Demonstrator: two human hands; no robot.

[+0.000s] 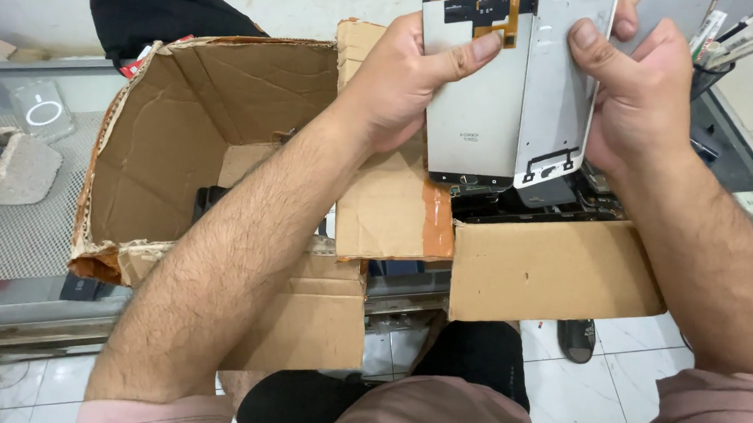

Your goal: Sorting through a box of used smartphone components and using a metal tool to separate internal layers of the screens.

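My left hand grips a phone screen panel, its grey back facing me with an orange flex cable near the top. My right hand holds a white phone frame right beside it, the two parts' edges touching or overlapping. Both are raised above an open cardboard box with dark phone parts showing inside at its rim.
A larger torn cardboard box stands open to the left, its flaps spread toward me. A holder with tools sits at the far right. A grey mesh counter lies left. White floor tiles and a sandal show below.
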